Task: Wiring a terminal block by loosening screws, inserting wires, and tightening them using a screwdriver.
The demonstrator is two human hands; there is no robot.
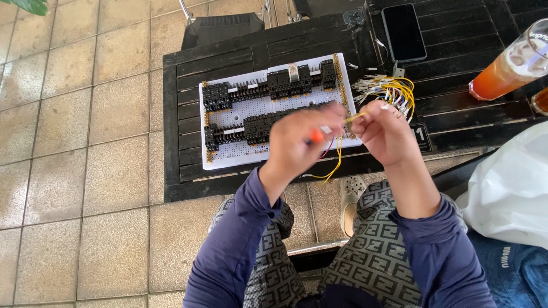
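A yellow wire [337, 157] is pinched in both closed grips, left hand [299, 140] and right hand [383, 131], above the white board [240, 114]; a wire bundle [388, 90], phone [403, 31] and orange drink [508, 65] are set on the worktop [188, 74].

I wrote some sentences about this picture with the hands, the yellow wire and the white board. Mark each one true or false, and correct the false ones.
1. The right hand pinches a yellow wire. True.
2. The left hand holds nothing. False: it grips a small orange-handled tool.
3. The white board carries black components. True.
4. The phone lies on the floor tiles. False: it lies on the dark slatted table.
5. The cup with orange drink stands at the table's right. True.
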